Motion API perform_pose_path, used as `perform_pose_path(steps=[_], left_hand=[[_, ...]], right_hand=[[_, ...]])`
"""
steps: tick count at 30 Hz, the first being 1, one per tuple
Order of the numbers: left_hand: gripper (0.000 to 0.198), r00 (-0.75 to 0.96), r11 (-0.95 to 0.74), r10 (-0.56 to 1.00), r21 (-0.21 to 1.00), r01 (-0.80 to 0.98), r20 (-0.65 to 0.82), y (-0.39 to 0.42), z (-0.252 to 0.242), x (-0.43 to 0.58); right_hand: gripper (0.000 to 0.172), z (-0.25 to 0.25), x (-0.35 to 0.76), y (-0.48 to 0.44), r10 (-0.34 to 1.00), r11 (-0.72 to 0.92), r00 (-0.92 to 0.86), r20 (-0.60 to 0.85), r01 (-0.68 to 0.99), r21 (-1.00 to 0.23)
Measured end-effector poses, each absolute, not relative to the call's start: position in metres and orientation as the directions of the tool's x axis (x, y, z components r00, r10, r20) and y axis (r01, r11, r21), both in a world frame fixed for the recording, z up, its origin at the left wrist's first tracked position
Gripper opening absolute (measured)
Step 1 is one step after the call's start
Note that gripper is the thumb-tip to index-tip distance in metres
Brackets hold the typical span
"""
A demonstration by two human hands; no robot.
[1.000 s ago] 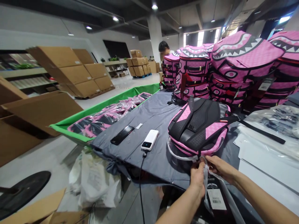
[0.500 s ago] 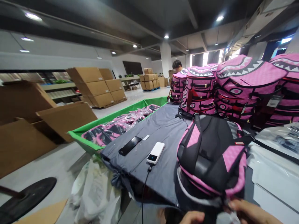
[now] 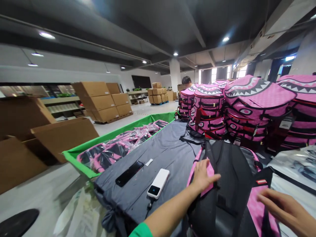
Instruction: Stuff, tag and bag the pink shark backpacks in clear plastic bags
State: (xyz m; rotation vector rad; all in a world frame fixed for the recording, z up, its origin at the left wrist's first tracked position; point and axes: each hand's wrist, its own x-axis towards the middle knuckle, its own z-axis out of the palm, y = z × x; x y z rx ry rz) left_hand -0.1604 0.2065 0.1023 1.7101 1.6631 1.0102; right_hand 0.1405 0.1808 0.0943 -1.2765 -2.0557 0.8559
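A black and pink backpack point(image 3: 229, 184) lies with its straps up on the grey-covered table, in front of me. My left hand point(image 3: 203, 177) rests on the pink part of its left strap, fingers spread and thumb out. At the right strap is my right hand point(image 3: 283, 205), its fingers extended and touching or just over the pink panel. Neither hand is closed on anything. The lower end of the backpack runs out of the frame.
Left of the backpack are a white power bank point(image 3: 159, 182) and a black phone point(image 3: 129, 173). Stacked pink shark-face bags point(image 3: 256, 95) stand behind. A green-edged bin point(image 3: 76, 164) holds wrapped bags. White plastic bags point(image 3: 301, 181) lie right. A person's head shows behind the stacks.
Both hands have moved up from the backpack's bottom edge onto its straps. Earlier, the right hand was at a whitish piece near the lower edge. The camera view has tilted up.
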Motion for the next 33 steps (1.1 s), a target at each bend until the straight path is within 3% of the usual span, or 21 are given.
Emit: perform_pose_path(steps=[3, 7, 13, 20, 29, 33], left_hand=[[0.092, -0.025, -0.066, 0.994, 0.780, 0.623, 0.104, 0.186, 0.087, -0.143], [0.092, -0.068, 0.036, 0.998, 0.796, 0.605, 0.007, 0.142, 0.081, -0.139], [0.086, -0.134, 0.083, 0.991, 0.825, 0.560, -0.009, 0.132, 0.084, -0.144], [0.086, -0.146, 0.068, 0.989, 0.819, 0.570, 0.020, 0.138, 0.077, -0.143], [0.082, -0.138, -0.016, 0.984, 0.829, 0.559, 0.112, 0.145, 0.068, -0.145], [0.075, -0.193, -0.063, 0.963, 0.849, 0.524, 0.190, 0.150, 0.055, -0.146]], right_hand=[[0.052, 0.112, 0.071, 0.228, 0.866, 0.393, -0.482, 0.136, 0.487, -0.780], [0.056, 0.082, 0.009, 0.295, 0.854, 0.473, -0.435, 0.285, 0.421, -0.774], [0.041, 0.071, -0.027, 0.331, 0.810, 0.515, -0.520, 0.272, 0.406, -0.755], [0.037, 0.074, -0.043, 0.331, 0.860, 0.463, -0.448, 0.244, 0.485, -0.742], [0.037, 0.107, -0.024, 0.272, 0.791, 0.577, -0.525, 0.315, 0.466, -0.671], [0.046, 0.122, 0.010, 0.243, 0.813, 0.567, -0.460, 0.357, 0.486, -0.665]])
